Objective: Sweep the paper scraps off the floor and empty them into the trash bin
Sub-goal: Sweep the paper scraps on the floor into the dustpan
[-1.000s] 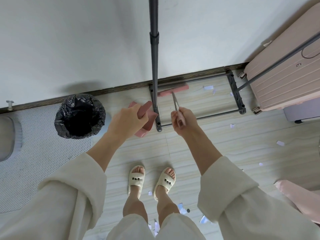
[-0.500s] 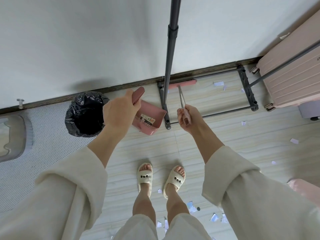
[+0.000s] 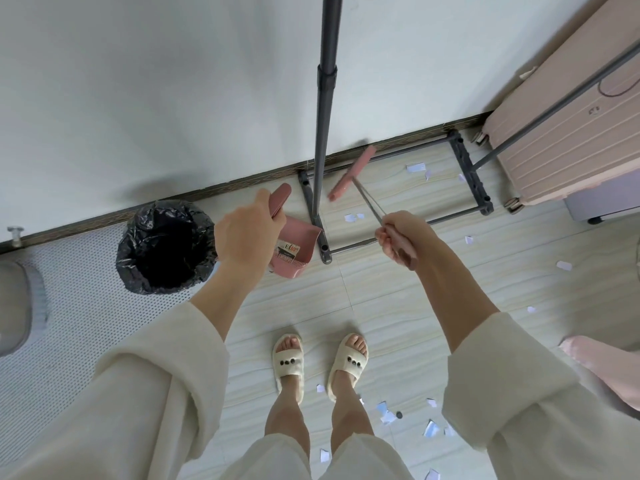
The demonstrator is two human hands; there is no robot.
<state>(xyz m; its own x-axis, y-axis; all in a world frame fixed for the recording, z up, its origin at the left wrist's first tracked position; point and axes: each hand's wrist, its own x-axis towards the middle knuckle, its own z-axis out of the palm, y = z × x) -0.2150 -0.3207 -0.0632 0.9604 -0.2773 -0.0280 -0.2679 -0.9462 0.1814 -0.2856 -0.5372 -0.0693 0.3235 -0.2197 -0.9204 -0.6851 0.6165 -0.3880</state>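
feet: two sandals [image 3: 288,362] on the tiled floor [image 3: 398,299], toes toward the rack.
near scraps: paper scraps [image 3: 386,415] lie around and behind the feet, on the side away from the rack.
left hand: left hand [image 3: 247,233] curls round the pink handle of the dustpan [image 3: 294,249]; the pan hangs low just left of the rack's near foot. whether it touches the floor, cannot tell.
right hand: right hand [image 3: 398,237] grips the end of the broom [image 3: 351,173] handle, fingers wrapped round it; the thin shaft runs forward to the pink head, which lies tilted inside the rack's base.
bin: bin [image 3: 166,245] with a black liner stands left of the rack, beside the dustpan, on a white dotted mat [image 3: 69,306].
rack: rack [image 3: 391,199], grey, base frame on the floor against the wall, one pole rising from its left foot.
far scraps: more scraps inside the rack's base and right of it.
suitcase: pink suitcase [image 3: 561,133] right of the rack, by the wall.
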